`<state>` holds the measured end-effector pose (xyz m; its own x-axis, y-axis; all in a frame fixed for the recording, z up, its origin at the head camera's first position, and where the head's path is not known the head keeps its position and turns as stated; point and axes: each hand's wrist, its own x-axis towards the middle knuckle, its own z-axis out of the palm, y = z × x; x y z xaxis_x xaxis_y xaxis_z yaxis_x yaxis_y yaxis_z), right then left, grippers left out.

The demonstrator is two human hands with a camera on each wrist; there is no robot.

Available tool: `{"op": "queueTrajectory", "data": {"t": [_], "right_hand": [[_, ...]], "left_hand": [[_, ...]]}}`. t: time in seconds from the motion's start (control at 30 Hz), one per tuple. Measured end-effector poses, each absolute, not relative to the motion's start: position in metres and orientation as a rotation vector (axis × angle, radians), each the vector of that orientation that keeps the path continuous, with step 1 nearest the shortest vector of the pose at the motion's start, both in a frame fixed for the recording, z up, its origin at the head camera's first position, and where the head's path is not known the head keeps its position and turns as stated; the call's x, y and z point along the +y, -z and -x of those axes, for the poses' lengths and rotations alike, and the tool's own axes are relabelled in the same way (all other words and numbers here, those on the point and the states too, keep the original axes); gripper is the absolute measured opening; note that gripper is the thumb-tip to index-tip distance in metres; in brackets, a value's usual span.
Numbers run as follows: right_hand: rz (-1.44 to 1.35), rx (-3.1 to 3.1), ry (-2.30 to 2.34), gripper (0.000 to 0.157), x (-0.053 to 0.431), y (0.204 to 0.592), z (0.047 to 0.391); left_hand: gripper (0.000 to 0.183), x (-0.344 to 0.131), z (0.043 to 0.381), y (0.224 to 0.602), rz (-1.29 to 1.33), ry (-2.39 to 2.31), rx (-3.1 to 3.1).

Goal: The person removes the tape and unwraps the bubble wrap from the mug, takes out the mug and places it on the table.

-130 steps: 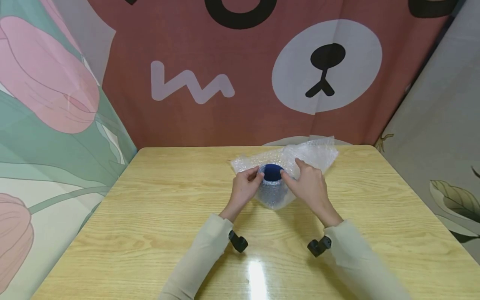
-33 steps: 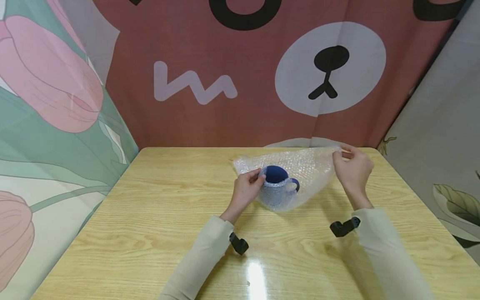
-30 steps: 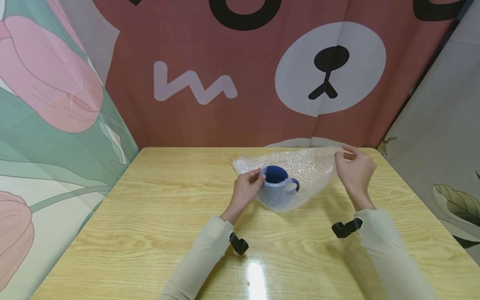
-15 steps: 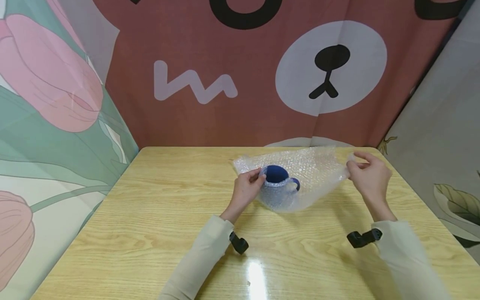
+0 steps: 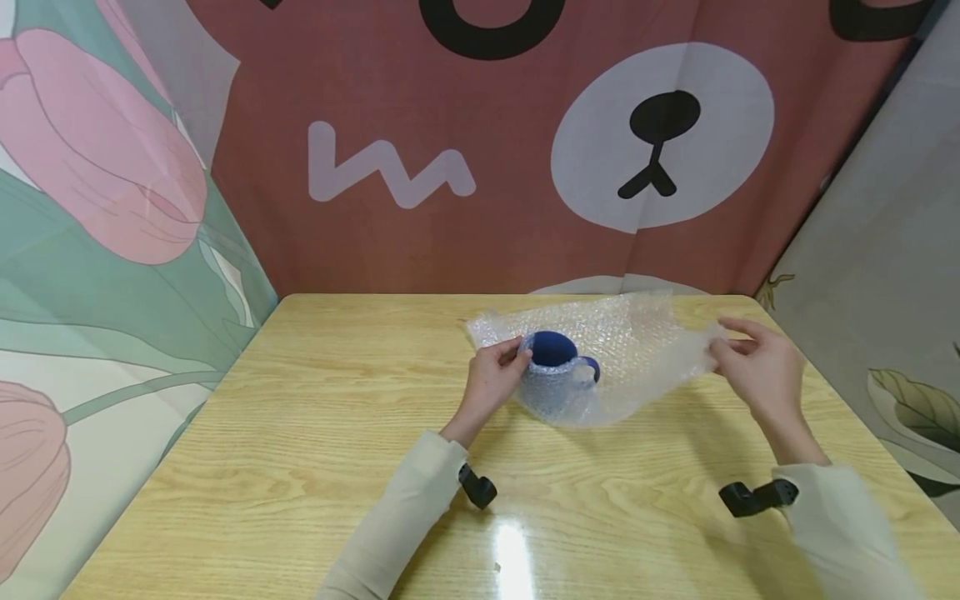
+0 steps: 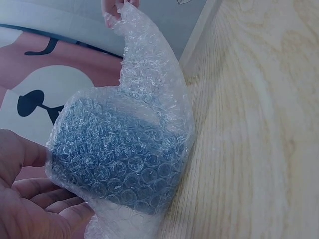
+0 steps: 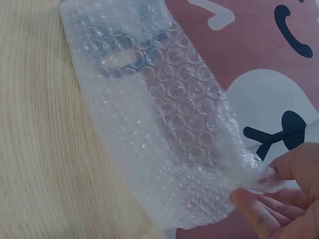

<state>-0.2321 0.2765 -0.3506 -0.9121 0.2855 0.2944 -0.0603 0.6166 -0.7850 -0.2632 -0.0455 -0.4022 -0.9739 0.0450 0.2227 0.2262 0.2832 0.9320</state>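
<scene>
A blue mug (image 5: pixel 551 350) stands upright on the table, its handle (image 5: pixel 592 368) toward the right. Clear bubble wrap (image 5: pixel 637 342) covers its near side and spreads behind it and out to the right. My left hand (image 5: pixel 495 379) pinches the wrap and the mug's rim at the left, thumb outside. In the left wrist view the wrapped mug (image 6: pixel 119 149) shows blue through the bubbles, beside the left fingers (image 6: pixel 50 199). My right hand (image 5: pixel 765 375) pinches the free end of the wrap, drawn out to the right. The right wrist view shows its thumb and fingers (image 7: pixel 259 214) on that end.
The wooden table (image 5: pixel 300 467) reaches back to a red curtain (image 5: pixel 375 242) with a bear print. A floral curtain (image 5: pixel 112 333) hangs at the left, a grey one (image 5: pixel 870 275) at the right. Small black cameras (image 5: pixel 477 487) sit on both wrists.
My right hand has left the mug's rim, taken the wrap's far right end and drawn it right and toward me, baring the mug's handle. The left hand stays at the rim.
</scene>
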Motion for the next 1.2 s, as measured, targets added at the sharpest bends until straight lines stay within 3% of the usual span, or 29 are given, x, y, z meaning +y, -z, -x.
{"op": "queueTrajectory", "data": {"t": [0.73,1.2], "right_hand": [[0.104,-2.679,-1.236,0.049,0.314,0.368,0.207],[0.234,-2.829,-1.280,0.079,0.337,0.386,0.200]], "left_hand": [[0.038,-0.047,0.262,0.401,0.264,1.810,-2.383],[0.038,-0.048,0.261,0.400,0.279,1.796,-2.388]]}}
